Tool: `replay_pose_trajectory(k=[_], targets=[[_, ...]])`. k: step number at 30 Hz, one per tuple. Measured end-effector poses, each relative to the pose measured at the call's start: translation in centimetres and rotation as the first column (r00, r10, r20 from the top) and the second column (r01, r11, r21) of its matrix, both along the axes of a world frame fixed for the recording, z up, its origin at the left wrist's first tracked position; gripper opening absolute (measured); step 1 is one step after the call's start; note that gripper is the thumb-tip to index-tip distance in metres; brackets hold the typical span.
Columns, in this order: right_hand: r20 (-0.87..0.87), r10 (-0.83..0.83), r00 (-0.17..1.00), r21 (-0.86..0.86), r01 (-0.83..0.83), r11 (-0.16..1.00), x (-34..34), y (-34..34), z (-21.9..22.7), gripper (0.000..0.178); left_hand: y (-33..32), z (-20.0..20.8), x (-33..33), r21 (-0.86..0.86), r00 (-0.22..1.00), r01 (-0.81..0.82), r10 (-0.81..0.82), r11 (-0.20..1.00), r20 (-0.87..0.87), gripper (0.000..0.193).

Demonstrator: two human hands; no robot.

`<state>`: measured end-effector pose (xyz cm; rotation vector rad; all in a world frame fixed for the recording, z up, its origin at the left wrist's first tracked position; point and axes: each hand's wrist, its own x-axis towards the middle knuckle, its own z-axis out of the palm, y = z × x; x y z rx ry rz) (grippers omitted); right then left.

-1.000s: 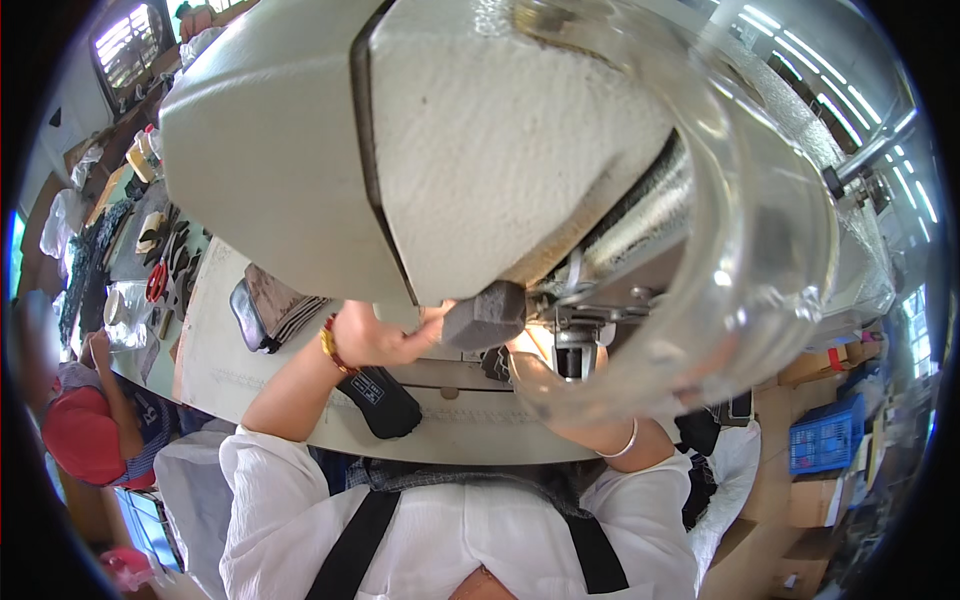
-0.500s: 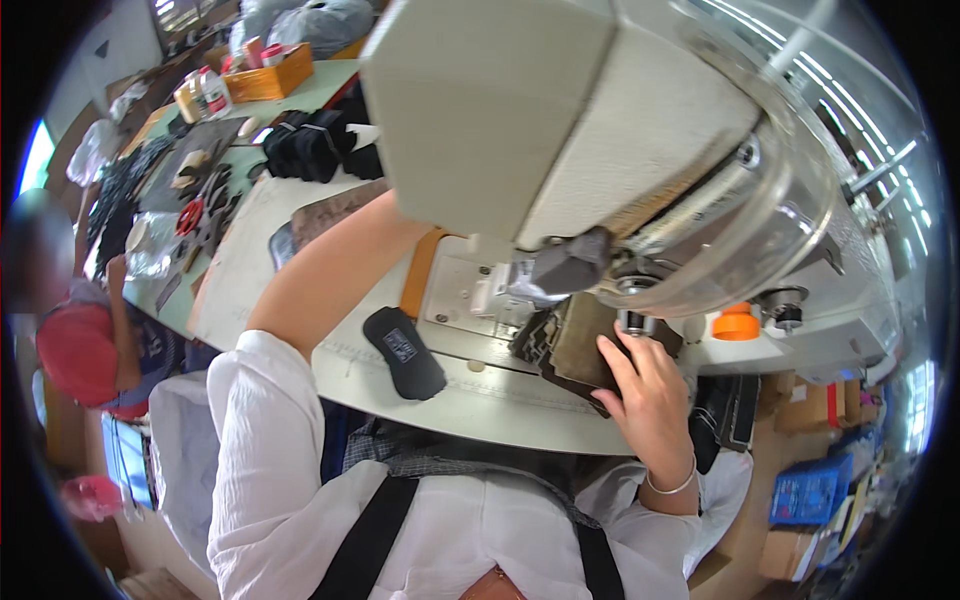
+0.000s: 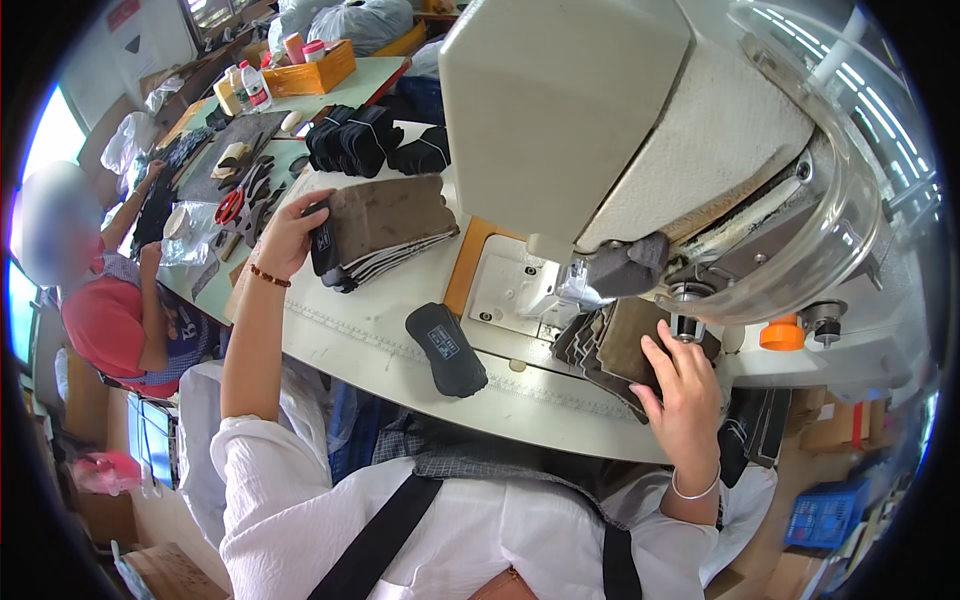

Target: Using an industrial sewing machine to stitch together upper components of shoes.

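Observation:
My left hand [image 3: 284, 240], at the left side of the sewing machine table, pinches a small black fabric piece [image 3: 323, 246] with a pale printed mark. That piece is against the left end of a fanned stack of brown fabric pieces [image 3: 388, 215] with dark and white edges. My right hand [image 3: 685, 400] lies with spread fingers on a second stack of brown pieces [image 3: 632, 340], right of the needle area. Between the hands, a pile of black shaped pieces [image 3: 445, 350] with a printed mark rests near the table's front edge.
The sewing machine head [image 3: 560, 120] overhangs the table. An orange knob [image 3: 782, 334] sits on the machine at right. Behind are bundled black pieces [image 3: 350, 140] and an orange box [image 3: 310, 72]. At far left a co-worker in red [image 3: 105, 325] works at a green table with red scissors [image 3: 229, 207].
My left hand, hidden behind the machine head before, has come back to the left and now shows with the black piece. The right hand stays on its stack. The whole view has shifted.

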<state>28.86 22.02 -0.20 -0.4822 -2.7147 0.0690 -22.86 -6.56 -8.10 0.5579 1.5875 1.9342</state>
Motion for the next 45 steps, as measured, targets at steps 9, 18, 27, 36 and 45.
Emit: replay_pose_trajectory(k=[9, 18, 27, 36, 45], targets=[[0.008, 0.014, 1.000, 0.001, -0.014, 1.000, 0.1, -0.1, 0.1, 0.057, 1.6, -1.4, 1.6, -0.201, 0.518, -0.535, 0.131, 0.821, -0.845, 0.044], [0.014, 0.041, 0.999, 0.092, -0.042, 0.995, -0.4, 0.0, 0.4, 0.045, 4.3, 3.2, 16.2, -0.458, -0.054, 0.207, -0.458, 0.864, -0.888, 0.024], [-0.033, 0.070, 0.997, 0.106, -0.066, 0.992, -0.8, -0.2, 0.3, 0.044, 4.6, 2.6, 18.4, -0.595, -0.352, 0.093, -0.533, 0.798, -0.770, 0.010], [-0.048, 0.084, 0.995, 0.065, -0.081, 0.995, -1.3, 0.1, 0.5, 0.046, 4.3, 2.6, 18.8, -0.554, -0.402, 0.068, -0.485, 0.830, -0.776, 0.010], [-0.068, 0.051, 0.996, 0.040, -0.048, 0.998, -1.7, 0.2, 0.7, 0.063, 4.5, 2.3, 20.3, -0.478, -0.362, 0.018, -0.440, 0.878, -0.822, 0.015]])
